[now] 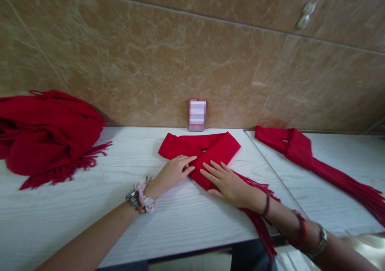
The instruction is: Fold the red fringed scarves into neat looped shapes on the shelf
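A red fringed scarf [221,148] lies folded in a crossed loop on the white wood-grain table, in front of me. My left hand [173,172] rests at the left of the crossing, its fingers stretched onto the cloth. Flat on the lower right of the crossing is my right hand [228,183], fingers spread. The scarf's fringed ends run out under my right wrist, and one hangs over the table's front edge. Part of the crossing is hidden beneath my hands.
A loose heap of red scarves [57,134] lies at the left. Another red scarf [297,146], folded with its fringe trailing, is at the right across a table seam. A small blurred-out card or phone [197,114] leans on the marbled tile wall [150,54]. A socket-like fitting [306,15] is higher up.
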Demonstrator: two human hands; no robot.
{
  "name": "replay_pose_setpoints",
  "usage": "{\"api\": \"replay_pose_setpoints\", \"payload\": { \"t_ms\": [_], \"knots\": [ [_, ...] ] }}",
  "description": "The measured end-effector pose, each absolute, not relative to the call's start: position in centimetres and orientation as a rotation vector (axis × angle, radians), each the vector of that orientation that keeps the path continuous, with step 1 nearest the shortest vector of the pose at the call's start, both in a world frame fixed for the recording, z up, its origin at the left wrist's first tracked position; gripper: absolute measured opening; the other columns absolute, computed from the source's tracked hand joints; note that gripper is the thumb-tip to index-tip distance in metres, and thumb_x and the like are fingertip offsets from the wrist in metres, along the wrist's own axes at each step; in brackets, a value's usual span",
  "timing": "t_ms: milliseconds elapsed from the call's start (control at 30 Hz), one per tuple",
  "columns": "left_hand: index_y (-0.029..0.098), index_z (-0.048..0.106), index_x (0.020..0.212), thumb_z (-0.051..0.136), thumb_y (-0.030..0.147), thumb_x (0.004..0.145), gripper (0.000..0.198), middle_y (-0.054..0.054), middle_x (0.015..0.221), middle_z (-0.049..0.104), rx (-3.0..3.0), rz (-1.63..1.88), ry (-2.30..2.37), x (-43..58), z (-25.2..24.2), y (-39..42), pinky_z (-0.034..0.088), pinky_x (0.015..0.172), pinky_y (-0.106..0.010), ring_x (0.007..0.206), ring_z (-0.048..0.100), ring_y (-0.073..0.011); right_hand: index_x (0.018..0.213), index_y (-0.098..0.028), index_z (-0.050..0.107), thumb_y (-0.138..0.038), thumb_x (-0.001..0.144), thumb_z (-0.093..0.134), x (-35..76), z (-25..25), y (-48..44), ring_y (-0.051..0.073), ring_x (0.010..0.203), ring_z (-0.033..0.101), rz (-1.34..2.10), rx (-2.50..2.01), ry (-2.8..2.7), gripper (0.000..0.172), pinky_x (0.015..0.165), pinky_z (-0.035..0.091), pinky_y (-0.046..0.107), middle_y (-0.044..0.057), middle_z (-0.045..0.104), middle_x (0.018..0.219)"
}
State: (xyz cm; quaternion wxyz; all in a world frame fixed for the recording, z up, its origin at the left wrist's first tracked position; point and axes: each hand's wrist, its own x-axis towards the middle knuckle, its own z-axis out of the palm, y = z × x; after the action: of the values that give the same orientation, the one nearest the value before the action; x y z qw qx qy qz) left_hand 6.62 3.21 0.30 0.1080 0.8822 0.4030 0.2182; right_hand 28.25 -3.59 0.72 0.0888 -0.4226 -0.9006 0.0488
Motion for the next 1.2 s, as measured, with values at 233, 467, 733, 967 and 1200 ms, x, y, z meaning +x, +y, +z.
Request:
{"api": "replay_pose_setpoints", "payload": {
  "t_ms": [233, 467, 733, 967, 1200],
  "knots": [
    [0.015, 0.056, 0.123, 0.042, 0.022, 0.089, 0.037, -0.009, 0.116, 0.063, 2.594, 0.669, 1.148, 6.8, 0.0, 3.4, 0.043, 0.095, -0.035, 0.104, 0.057, -0.0202, 0.141, -0.019, 0.034, -0.042, 0.094, 0.031, 28.3, 1.5, -3.6, 0.026, 0.137, 0.022, 0.266, -1.226, -2.681, 0.052, 0.110, 0.024, 0.050, 0.010, 0.033, 0.147],
    [0.012, 0.059, 0.115, 0.042, 0.028, 0.085, 0.038, -0.013, 0.112, 0.061, 2.350, 1.126, 1.539, 2.7, 1.9, 8.4, 0.039, 0.099, -0.040, 0.108, 0.054, -0.0239, 0.130, -0.018, 0.050, -0.032, 0.085, 0.051, 34.0, 2.2, 2.6, 0.025, 0.126, 0.044, 0.224, -1.471, -2.051, 0.047, 0.108, 0.029, 0.048, 0.013, 0.051, 0.133],
    [0.015, 0.066, 0.077, 0.072, 0.034, 0.050, 0.034, -0.009, 0.085, 0.071, 1.578, 0.633, 1.276, 1.3, 4.1, 12.0, 0.048, 0.085, -0.033, 0.093, 0.063, -0.0260, 0.099, -0.010, 0.068, -0.026, 0.079, 0.059, 36.6, 1.6, 9.6, 0.024, 0.097, 0.064, 0.697, -1.843, -1.494, 0.027, 0.087, 0.048, 0.036, 0.013, 0.070, 0.102],
    [0.017, 0.067, 0.069, 0.074, 0.028, 0.046, 0.026, -0.006, 0.077, 0.072, 1.535, 0.667, 1.369, 1.4, 4.3, 11.2, 0.050, 0.083, -0.036, 0.089, 0.064, -0.0264, 0.067, -0.013, 0.069, -0.022, 0.067, 0.070, 37.3, 1.3, 10.0, 0.016, 0.059, 0.062, 0.852, -1.733, -1.455, 0.009, 0.062, 0.051, 0.028, 0.003, 0.067, 0.058],
    [0.018, 0.066, 0.069, 0.072, 0.034, 0.048, 0.027, -0.006, 0.079, 0.072, 1.573, 0.639, 1.360, 1.4, 3.9, 11.0, 0.051, 0.077, -0.032, 0.086, 0.065, -0.0256, 0.083, -0.015, 0.070, -0.020, 0.070, 0.067, 37.3, 1.1, 9.4, 0.017, 0.074, 0.065, 0.823, -1.680, -1.483, 0.014, 0.069, 0.052, 0.027, 0.005, 0.072, 0.078]
  ]
}}
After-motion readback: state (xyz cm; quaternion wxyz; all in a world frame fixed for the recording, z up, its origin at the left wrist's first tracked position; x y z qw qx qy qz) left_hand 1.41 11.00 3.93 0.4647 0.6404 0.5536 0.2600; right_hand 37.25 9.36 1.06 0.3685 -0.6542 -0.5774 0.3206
